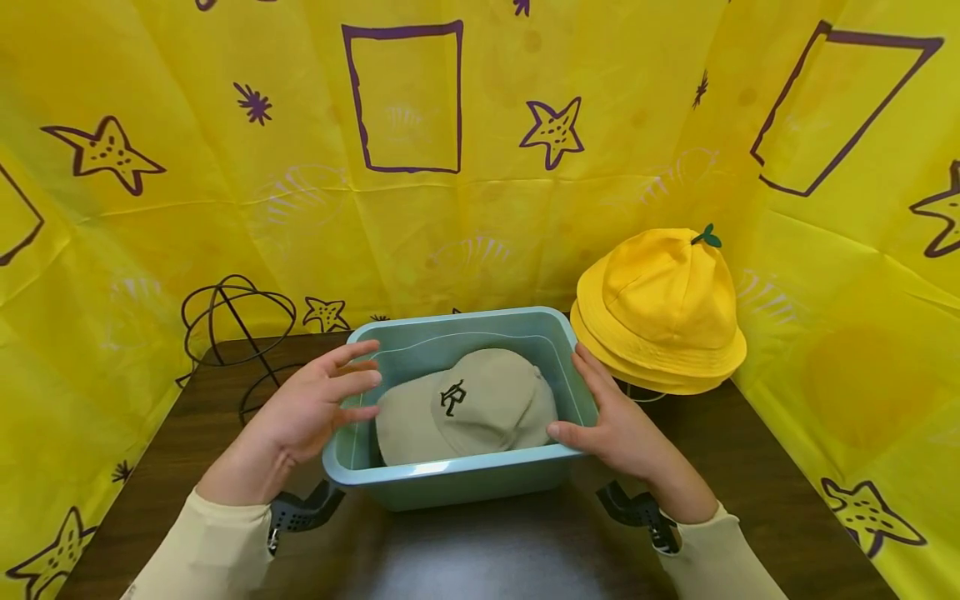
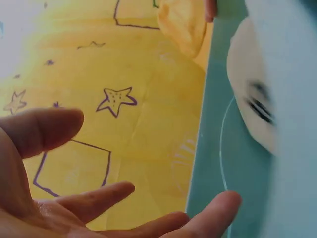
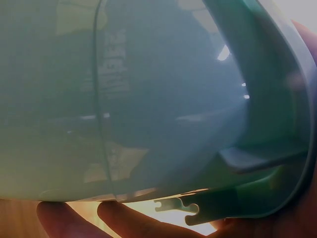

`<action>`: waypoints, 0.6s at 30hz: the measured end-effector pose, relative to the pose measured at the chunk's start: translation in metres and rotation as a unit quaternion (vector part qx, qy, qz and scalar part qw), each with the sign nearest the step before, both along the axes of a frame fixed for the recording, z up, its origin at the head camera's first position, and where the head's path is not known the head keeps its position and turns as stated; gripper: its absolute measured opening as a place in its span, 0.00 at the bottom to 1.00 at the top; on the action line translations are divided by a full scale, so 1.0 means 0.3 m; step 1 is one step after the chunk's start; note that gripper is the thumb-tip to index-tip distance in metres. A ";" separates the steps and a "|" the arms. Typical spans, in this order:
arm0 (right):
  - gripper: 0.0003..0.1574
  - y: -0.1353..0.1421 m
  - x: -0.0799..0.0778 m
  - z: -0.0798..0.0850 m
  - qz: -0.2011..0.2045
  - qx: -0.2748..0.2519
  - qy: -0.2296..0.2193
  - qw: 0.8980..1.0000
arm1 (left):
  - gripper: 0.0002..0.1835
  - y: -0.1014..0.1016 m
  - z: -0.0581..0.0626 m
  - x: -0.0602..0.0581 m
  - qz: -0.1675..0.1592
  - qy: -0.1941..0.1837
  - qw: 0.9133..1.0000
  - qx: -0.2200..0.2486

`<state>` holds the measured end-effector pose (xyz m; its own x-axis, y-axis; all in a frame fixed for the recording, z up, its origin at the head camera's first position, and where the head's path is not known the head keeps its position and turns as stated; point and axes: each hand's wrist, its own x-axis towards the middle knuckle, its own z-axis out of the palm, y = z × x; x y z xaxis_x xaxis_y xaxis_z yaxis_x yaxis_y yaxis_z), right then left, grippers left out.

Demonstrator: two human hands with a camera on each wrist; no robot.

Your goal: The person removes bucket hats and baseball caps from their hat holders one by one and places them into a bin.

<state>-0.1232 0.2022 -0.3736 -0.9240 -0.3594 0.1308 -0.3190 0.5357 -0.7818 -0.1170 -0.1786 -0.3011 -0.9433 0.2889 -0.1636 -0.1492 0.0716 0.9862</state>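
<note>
hands bracket the tub, cap riding inside

left hand point(image 1: 311, 408) hovers with fingers spread and relaxed at the left rim of the teal tub point(image 1: 450, 479), gripping nothing. between the hands the beige cap point(image 1: 465, 404) lies in the tub, soft and light. the tub looks like rigid, smooth plastic, probably slippery, so the rim lip is the hold. right hand point(image 1: 611, 429) clasps the right rim, thumb over the edge. beyond it, yellow hats point(image 1: 660, 312) on the bench point(image 1: 487, 558).
</note>
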 end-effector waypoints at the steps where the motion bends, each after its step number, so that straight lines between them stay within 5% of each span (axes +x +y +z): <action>1: 0.66 0.000 0.000 0.000 0.000 0.000 0.001 1.000 | 0.37 0.000 0.008 0.001 -0.006 0.004 1.000 -0.015; 6: 0.66 0.001 0.000 -0.005 -0.001 0.001 0.002 1.000 | 0.41 0.010 0.060 0.001 -0.063 0.046 0.991 -0.105; 9: 0.66 0.001 -0.002 -0.008 -0.003 0.001 0.001 1.000 | 0.43 0.029 0.091 -0.004 -0.100 0.113 0.966 -0.212; 11: 0.66 0.001 -0.004 -0.010 -0.003 0.000 -0.001 1.000 | 0.44 0.054 0.107 -0.009 -0.125 0.169 0.932 -0.295; 13: 0.66 0.001 -0.005 -0.010 -0.003 -0.001 -0.001 1.000 | 0.44 0.088 0.114 -0.018 -0.150 0.235 0.890 -0.362; 16: 0.66 0.001 -0.006 -0.010 -0.001 -0.002 -0.001 1.000 | 0.44 0.144 0.110 -0.037 -0.195 0.307 0.830 -0.422; 18: 0.66 0.001 -0.006 -0.009 -0.001 -0.004 -0.001 1.000 | 0.44 0.181 0.104 -0.052 -0.225 0.338 0.799 -0.443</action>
<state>-0.1252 0.2025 -0.3763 -0.9248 -0.3570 0.1318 -0.3168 0.5304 -0.7864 -0.1326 -0.1245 -0.2700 -0.7356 0.6773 0.0104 0.6338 0.6828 0.3634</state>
